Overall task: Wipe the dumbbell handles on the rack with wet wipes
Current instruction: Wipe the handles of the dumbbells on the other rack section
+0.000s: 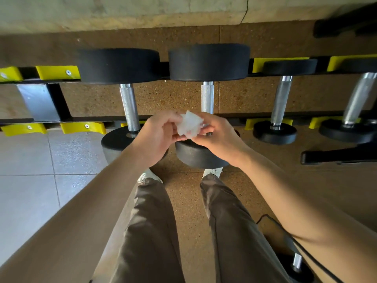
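Left hand [158, 132] and right hand [212, 133] both pinch the wet wipe [189, 124], probably refolding it for a fresh face, just above the middle dumbbell handle [207, 97].

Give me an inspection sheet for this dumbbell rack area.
Surface: black rack with yellow cradles; the left ones are empty.
Job's things: four dumbbells on the rack, steel handles exposed; crumpled white wipe in front of the second one.
Clutter: another dumbbell lower right, partly hidden.
Hands: left hand and right hand both pinch the wipe.
Cables: black cable beside the right leg.
Surroundings: speckled brown floor, grey tiles at left, pale wall behind.
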`<state>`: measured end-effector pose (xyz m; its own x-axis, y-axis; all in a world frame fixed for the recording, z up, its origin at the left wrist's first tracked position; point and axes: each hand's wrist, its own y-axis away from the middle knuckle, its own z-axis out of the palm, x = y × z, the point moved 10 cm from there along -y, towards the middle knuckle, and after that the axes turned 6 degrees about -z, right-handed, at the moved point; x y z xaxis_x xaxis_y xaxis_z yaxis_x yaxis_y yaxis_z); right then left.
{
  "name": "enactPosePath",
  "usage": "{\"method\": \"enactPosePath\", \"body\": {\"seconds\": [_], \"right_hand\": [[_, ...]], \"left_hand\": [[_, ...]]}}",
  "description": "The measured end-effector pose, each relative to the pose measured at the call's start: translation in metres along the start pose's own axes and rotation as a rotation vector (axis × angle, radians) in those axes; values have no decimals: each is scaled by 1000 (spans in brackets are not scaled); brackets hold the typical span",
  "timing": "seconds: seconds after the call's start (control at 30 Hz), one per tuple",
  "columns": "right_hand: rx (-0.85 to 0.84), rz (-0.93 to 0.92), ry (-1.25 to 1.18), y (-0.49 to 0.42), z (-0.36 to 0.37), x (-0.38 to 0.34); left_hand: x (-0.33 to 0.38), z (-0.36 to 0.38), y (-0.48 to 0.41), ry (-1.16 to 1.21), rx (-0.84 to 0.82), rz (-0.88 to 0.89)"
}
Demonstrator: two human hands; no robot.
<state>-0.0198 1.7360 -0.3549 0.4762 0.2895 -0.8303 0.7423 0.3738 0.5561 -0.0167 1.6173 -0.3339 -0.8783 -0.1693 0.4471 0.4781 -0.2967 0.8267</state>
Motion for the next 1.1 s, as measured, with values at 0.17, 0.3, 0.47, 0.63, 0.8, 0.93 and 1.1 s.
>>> {"method": "enactPosePath", "body": {"seconds": [0.17,0.3,0.47,0.63,0.8,0.93,1.1], "right_hand": [[157,214,-666,-13,31,3],[129,238,-888,-21,68,-5],[242,238,-989,-29,118,-5],[368,171,-487,-39,142,-10],[409,99,-306,-57,133,-21],[525,81,-184,-69,116,-19],[621,64,-248,-93,110,-22]], "left_hand": [[-4,-62,13,-109,391,24],[-22,-91,20,-101,438,-33],[-18,-142,41,-117,531,81],[-10,-177,46,-297,589,210],[2,-180,30,-228,363,200],[18,-178,16,-295,270,216],[36,-204,-4,-479,441,291]]}}
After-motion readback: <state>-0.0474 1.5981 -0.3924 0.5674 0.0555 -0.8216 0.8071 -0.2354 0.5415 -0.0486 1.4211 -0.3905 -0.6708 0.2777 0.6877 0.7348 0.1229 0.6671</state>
